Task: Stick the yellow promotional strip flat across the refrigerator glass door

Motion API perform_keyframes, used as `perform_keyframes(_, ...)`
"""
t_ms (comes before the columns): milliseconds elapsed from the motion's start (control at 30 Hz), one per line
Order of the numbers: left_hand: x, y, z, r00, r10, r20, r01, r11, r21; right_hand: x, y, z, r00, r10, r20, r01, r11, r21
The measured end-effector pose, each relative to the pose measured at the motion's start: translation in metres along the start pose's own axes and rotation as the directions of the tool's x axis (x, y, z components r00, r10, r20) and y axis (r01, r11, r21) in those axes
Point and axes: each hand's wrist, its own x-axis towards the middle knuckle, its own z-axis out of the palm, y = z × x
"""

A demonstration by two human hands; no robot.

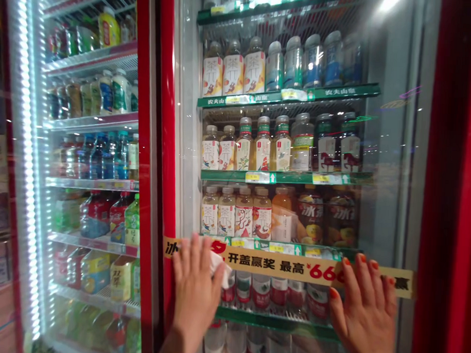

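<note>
My left hand (195, 291) presses against the glass door of a drinks fridge (283, 147), with a crumpled white cloth or tissue (220, 268) held under its thumb side. Its fingers rest on the left end of a long yellow promotional strip (290, 266) with Chinese text and red numerals, stuck across the glass. My right hand (364, 312), with orange-painted nails, lies flat and spread on the strip's right part. It holds nothing.
Behind the glass, green-edged shelves (288, 91) carry rows of bottled teas and juices. A red door frame (154, 117) divides this door from a second lit fridge door (90, 140) at left, also stocked with bottles. Another red frame (447, 179) stands at right.
</note>
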Motion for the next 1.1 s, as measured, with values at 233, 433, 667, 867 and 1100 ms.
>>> perform_keyframes(233,0.036,0.035,0.003,0.999,0.013,-0.038,-0.017,0.995,-0.102,-0.002,0.005,-0.001,0.999,-0.029,0.022,0.03,0.999,-0.029)
perform_keyframes(433,-0.012,0.003,0.001,0.991,0.131,0.006,-0.131,0.991,0.011,0.0,0.003,0.001,0.999,-0.032,-0.003,0.032,0.999,-0.023)
perform_keyframes(667,0.015,0.048,0.003,0.998,0.057,-0.025,-0.059,0.995,-0.079,-0.002,0.006,0.0,1.0,-0.014,0.002,0.014,1.0,0.0)
perform_keyframes(867,-0.033,0.029,0.004,0.987,0.161,-0.008,-0.161,0.987,0.006,-0.002,0.007,0.0,1.0,-0.026,0.005,0.026,0.999,0.022)
perform_keyframes(1100,-0.033,0.041,0.014,0.999,-0.033,0.021,0.034,0.998,-0.045,-0.001,0.004,-0.002,1.0,-0.019,-0.006,0.019,1.0,-0.008)
